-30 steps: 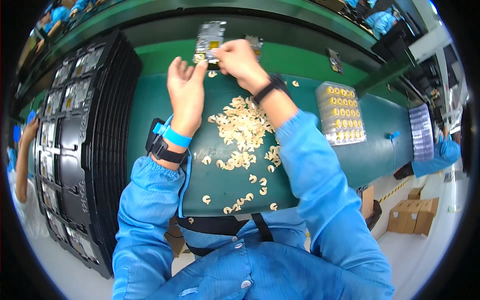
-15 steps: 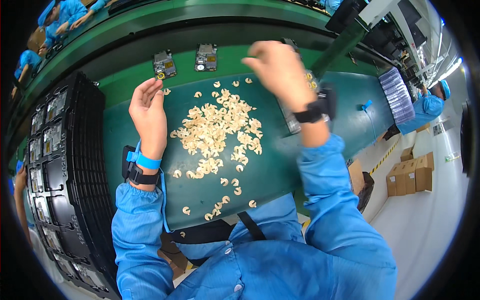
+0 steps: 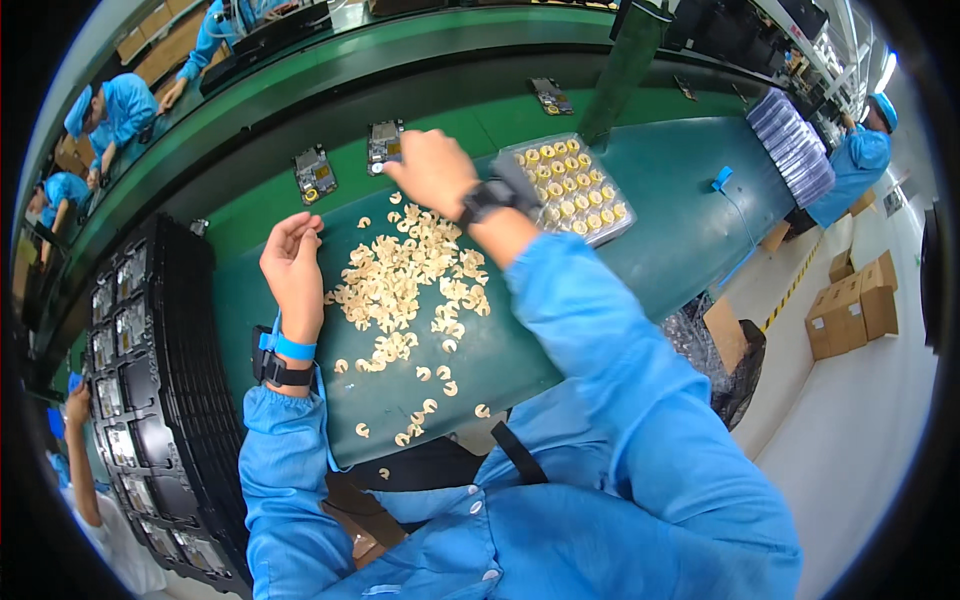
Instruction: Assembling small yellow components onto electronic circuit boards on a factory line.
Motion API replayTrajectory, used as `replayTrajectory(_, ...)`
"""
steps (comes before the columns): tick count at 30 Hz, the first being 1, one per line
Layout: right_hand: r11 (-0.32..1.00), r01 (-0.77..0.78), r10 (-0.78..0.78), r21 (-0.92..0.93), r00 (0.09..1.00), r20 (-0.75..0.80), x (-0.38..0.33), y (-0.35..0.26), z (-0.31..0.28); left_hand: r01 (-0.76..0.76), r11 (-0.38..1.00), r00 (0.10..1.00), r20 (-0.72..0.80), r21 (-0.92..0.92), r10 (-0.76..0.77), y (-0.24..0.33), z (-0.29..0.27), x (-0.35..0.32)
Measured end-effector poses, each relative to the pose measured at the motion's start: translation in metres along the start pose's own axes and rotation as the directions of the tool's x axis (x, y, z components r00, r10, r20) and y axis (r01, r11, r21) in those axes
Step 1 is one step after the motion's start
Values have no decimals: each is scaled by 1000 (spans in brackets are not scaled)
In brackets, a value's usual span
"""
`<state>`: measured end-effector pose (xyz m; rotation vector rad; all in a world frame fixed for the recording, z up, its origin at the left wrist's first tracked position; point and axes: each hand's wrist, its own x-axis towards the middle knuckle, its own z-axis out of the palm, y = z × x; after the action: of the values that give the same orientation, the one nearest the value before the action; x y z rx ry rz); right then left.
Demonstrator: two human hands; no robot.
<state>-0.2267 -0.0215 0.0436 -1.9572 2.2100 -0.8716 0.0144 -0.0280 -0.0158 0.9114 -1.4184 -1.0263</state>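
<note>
My right hand is over the far side of the green table, its thumb and fingers close together beside a circuit board. What those fingers hold, if anything, is hidden. That board has a small white disc at its lower corner. My left hand is raised with fingertips curled towards the thumb, just below another circuit board that bears a yellow ring. I cannot make out anything between its fingers. Between my arms lies a loose pile of small cream-coloured, notched round pieces.
Right of my right wrist is a clear plastic tray of yellow-ringed round parts. Another circuit board lies beyond, near a green post. Stacked black trays stand at the left. A blue cord lies at the right.
My right hand has moved left to the board with the white disc, uncovering the tray of round parts. My left hand keeps its curled pose. The whole view has shifted and tilted.
</note>
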Motion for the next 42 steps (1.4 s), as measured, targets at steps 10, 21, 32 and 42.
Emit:
replayTrajectory(10,877,-316,385,361,913,-137,66,5,86,-28,999,1000,12,-34,28,6,7,-3)
replayTrajectory(21,574,-21,-1,818,1000,26,-26,-61,25,66,948,988,153,-311,-19,35,15,-10)
replayTrajectory(32,987,77,-105,-138,972,-209,-68,114,-124,81,948,992,118,-307,-47,33,16,-12)
replayTrajectory(42,984,166,-163,-64,985,54,-59,139,-131,-59,972,993,86,-229,81,22,11,-11)
